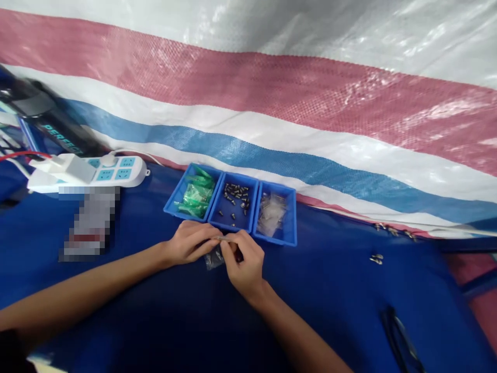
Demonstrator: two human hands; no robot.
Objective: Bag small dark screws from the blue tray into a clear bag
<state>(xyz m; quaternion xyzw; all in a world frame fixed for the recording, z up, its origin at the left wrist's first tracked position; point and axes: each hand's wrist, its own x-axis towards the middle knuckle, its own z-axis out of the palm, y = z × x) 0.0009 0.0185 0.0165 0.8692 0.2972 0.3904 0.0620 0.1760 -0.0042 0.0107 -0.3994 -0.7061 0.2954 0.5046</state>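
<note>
My left hand [191, 242] and my right hand [244, 261] meet just in front of three blue trays, fingers pinched together on a small clear plastic bag [213, 257] that lies on the blue table cover. What sits inside the bag is too small to make out. The left tray [175, 200] holds green plastic pieces. Small dark screws lie scattered in the middle tray [229, 220]. The right tray [292, 217] holds clear plastic bags.
A white power strip [89, 171] with a plug in it lies at the far left, beside a dark device [42, 122]. A few small metal parts [376, 258] lie on the cover at right. A striped tarp [272, 103] rises behind the trays.
</note>
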